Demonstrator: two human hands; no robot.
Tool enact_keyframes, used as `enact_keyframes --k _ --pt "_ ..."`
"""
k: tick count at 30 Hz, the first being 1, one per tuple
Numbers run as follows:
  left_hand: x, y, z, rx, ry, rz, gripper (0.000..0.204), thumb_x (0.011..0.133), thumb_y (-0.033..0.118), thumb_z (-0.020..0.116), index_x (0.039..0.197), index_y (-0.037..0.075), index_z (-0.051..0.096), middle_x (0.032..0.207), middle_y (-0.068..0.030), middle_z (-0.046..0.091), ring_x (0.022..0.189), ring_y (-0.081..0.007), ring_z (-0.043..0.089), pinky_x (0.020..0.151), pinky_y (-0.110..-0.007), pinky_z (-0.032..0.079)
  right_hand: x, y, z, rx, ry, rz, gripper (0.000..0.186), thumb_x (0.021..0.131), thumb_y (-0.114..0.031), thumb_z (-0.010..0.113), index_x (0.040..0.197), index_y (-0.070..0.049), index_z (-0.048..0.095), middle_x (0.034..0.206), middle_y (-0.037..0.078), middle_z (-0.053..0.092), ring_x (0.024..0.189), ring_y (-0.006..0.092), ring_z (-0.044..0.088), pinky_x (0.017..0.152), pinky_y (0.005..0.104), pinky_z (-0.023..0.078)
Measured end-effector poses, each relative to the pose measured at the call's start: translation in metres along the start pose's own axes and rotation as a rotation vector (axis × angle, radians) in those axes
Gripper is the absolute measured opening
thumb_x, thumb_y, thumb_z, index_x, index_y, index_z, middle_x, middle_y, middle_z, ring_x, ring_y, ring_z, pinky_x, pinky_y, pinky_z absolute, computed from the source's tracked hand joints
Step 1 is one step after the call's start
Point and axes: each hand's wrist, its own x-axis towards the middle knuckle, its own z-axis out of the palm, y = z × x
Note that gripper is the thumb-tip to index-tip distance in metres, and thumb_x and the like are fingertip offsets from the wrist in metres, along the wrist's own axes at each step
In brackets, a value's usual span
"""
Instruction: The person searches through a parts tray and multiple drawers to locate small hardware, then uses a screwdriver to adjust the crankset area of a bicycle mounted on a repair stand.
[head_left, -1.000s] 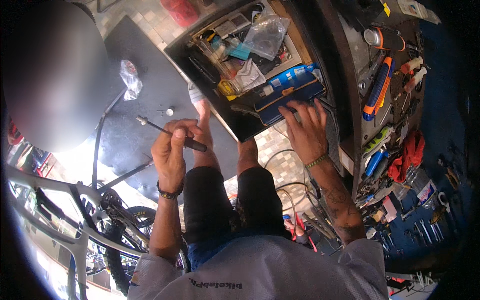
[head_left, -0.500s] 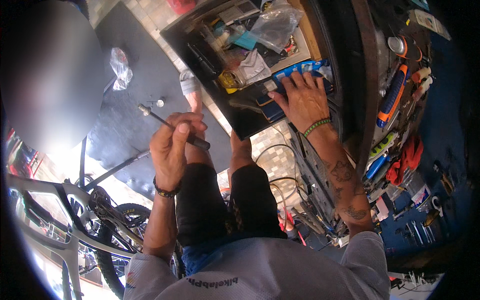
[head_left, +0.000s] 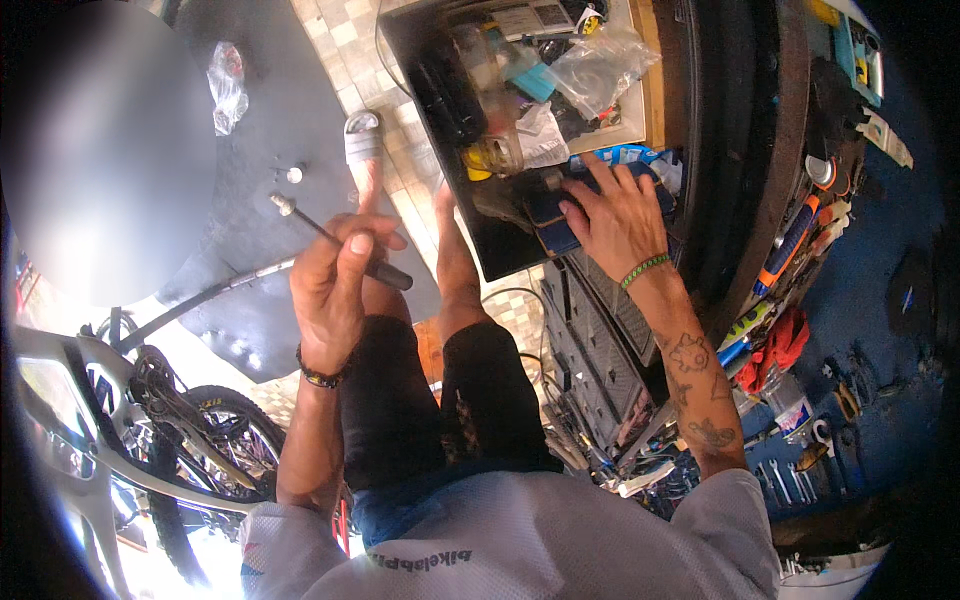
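Observation:
My left hand (head_left: 335,285) is closed round a black-handled tool (head_left: 392,273). The tool's thin dark shaft slants up and left to a silver, socket-like tip (head_left: 283,204). Over at the right, my right hand (head_left: 618,220) reaches into an open black drawer (head_left: 470,235). Its fingers are apart and lie over a dark blue pouch (head_left: 557,236), touching it; their undersides are hidden. A blue packet (head_left: 630,154) is beyond the fingertips. Near the pouch sit a crumpled white paper (head_left: 541,135), a yellow item (head_left: 478,162) and a clear plastic bag (head_left: 605,70).
A white bicycle frame (head_left: 60,355) stands at the lower left. A dark mat (head_left: 290,110) holds a plastic wrapper (head_left: 228,90) and a small round silver piece (head_left: 294,174). Right of the drawer, an orange-and-blue tool (head_left: 788,245), a red cloth (head_left: 780,350) and several wrenches (head_left: 790,482) line the bench.
The view has shifted, and the drawer appears farther right. My right fingers have shifted over the dark blue pouch, more of which now shows. My left hand keeps the tool at much the same angle.

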Motion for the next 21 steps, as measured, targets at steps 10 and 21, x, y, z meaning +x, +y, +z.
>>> enact_keyframes --k 10,21 --pt "-0.007 -0.002 -0.006 -0.025 0.053 -0.06 0.03 0.111 0.022 0.057 0.111 -0.002 0.074 0.096 -0.0066 0.075 0.083 -0.012 0.063 0.079 -0.028 0.051 -0.003 -0.01 -0.012 -0.068 -0.027 0.067 0.052 0.097 -0.05 0.066 0.12 -0.004 0.075 0.115 0.014 0.067 0.117 0.0329 0.057 0.108 0.052 0.039" --pt "-0.002 -0.008 -0.013 0.014 0.134 -0.04 0.038 0.114 0.029 0.051 0.118 -0.002 0.071 0.097 -0.0097 0.075 0.089 -0.0143 0.065 0.084 -0.03 0.052 -0.019 -0.023 -0.007 -0.106 -0.081 0.137 0.06 0.103 -0.048 0.061 0.139 -0.001 0.063 0.142 0.017 0.06 0.139 0.0353 0.051 0.123 0.0517 0.032"
